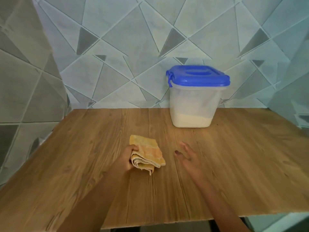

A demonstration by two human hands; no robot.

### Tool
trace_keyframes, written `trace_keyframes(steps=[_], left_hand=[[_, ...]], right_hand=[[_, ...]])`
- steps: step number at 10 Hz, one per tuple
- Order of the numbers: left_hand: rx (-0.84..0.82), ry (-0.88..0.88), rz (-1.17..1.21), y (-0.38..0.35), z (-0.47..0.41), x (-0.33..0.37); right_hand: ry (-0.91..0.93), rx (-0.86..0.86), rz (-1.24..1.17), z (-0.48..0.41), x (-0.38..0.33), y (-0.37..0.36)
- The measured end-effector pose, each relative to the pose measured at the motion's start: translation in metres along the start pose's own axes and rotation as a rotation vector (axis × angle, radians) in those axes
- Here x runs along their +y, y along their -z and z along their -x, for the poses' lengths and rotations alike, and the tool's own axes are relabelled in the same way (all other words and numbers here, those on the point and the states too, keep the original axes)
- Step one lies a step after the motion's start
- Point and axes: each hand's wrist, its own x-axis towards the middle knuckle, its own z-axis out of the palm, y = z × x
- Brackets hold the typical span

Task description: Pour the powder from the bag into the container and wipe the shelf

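A clear plastic container (195,101) with a blue lid (199,76) on top stands at the back of the wooden shelf (83,148), against the tiled wall. White powder fills its bottom part. My left hand (127,159) grips a folded yellow-orange cloth (147,154) that rests on the shelf near the middle. My right hand (185,154) hovers flat just to the right of the cloth, fingers spread and holding nothing. No bag is in view.
Tiled walls (117,47) with a triangle pattern close in the shelf at the back and on both sides. The shelf's front edge (167,220) runs across the bottom of the view.
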Motion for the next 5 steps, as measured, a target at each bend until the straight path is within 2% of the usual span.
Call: trace_keyframes(steps=[2,5], left_hand=[[0.286,-0.164,-0.556,0.019,-0.015,-0.005],[0.512,-0.275,-0.919,0.039,0.009,-0.009]], right_hand=[[-0.027,0.009,0.009,-0.014,0.003,-0.006],[0.01,-0.014,-0.028,0.003,0.004,0.005]])
